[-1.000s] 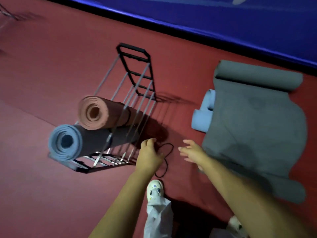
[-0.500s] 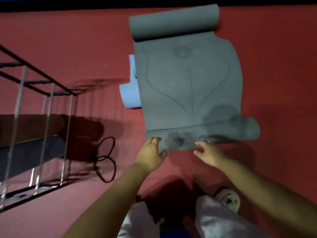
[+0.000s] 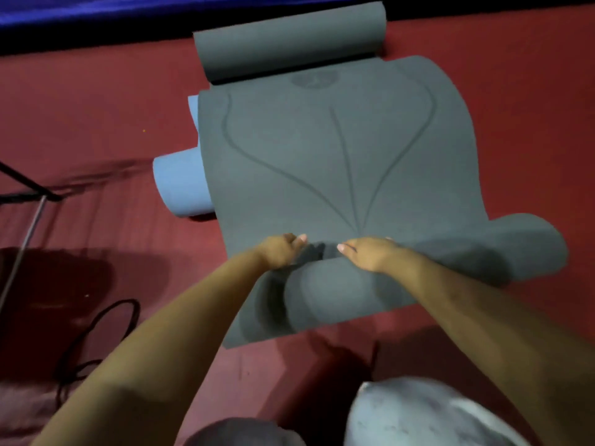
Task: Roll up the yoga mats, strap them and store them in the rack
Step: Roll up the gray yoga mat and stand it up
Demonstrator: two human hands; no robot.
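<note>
Across the centre of the frame, a grey yoga mat (image 3: 322,162) lies on a dark red floor (image 3: 96,117), its far end curled into a roll at the upper middle and its near end folded over into a loose roll. Left hand (image 3: 279,254) and right hand (image 3: 370,254) rest side by side on top of this near roll, fingers curled over its fold and gripping the mat; the fingertips themselves are partly hidden. A light blue rolled mat (image 3: 180,185) protrudes from beneath the grey mat's left edge. At the left edge of the frame, part of a black metal rack (image 3: 29,194) is visible, casting a dark shadow on the floor. Black straps (image 3: 96,336) lie looped on the floor at lower left. Along the top edge runs a blue wall padding (image 3: 80,11). Pale trousered knees (image 3: 418,413) occupy the lower edge.
</note>
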